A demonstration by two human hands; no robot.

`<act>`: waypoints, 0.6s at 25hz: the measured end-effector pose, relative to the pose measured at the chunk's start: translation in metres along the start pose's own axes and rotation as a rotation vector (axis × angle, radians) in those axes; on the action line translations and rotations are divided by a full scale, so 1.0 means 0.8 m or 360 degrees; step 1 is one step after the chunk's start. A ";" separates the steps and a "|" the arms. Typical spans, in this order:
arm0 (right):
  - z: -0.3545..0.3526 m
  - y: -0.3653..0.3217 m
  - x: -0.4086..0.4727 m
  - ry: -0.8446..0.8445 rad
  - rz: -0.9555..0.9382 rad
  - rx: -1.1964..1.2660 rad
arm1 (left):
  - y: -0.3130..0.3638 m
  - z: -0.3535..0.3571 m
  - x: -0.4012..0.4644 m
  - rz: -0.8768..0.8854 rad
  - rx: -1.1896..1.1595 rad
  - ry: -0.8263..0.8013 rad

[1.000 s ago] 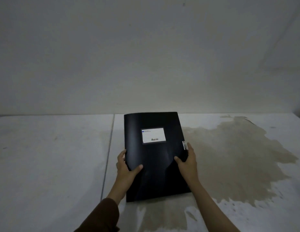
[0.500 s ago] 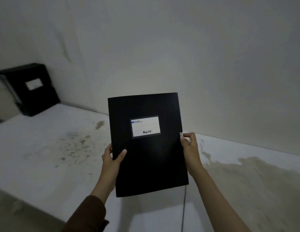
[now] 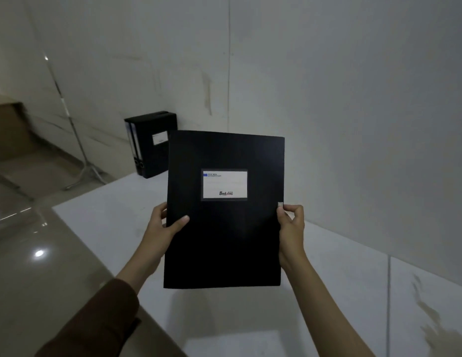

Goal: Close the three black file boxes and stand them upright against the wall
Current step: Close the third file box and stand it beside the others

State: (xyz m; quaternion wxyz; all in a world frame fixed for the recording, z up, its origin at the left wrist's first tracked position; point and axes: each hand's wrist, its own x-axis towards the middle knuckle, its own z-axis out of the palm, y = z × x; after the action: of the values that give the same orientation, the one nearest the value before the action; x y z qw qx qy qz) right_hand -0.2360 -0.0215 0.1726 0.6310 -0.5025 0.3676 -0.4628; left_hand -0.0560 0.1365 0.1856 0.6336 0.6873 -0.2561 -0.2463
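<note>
I hold a closed black file box (image 3: 224,233) with a white label in the air in front of me, its face toward the camera. My left hand (image 3: 165,222) grips its left edge, thumb on the front. My right hand (image 3: 291,228) pinches its right edge at the small clasp. Two more black file boxes (image 3: 152,143) stand upright side by side against the wall at the far left end of the white ledge (image 3: 108,222), spines facing left. The held box hides part of the nearer one.
The white ledge runs along the wall (image 3: 353,124) and carries a brown stain (image 3: 436,328) at the right. Glossy floor tiles (image 3: 31,266) lie to the left below the ledge. A thin metal tripod stand (image 3: 78,150) rises on the floor near the corner.
The box was lifted off the ledge and raised upright in both hands. My view swung left, bringing the two standing boxes and the floor into sight.
</note>
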 end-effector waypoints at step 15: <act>0.148 0.018 0.191 -0.0100 -0.0101 -0.0136 | 0.040 -0.052 0.240 0.0046 -0.0060 0.0071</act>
State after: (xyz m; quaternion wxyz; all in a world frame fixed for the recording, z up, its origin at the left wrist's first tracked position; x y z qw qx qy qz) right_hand -0.0766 -0.1314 0.1855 0.6053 -0.5547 0.3509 -0.4503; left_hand 0.1140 0.0375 0.2180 0.6555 0.6767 -0.2472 -0.2265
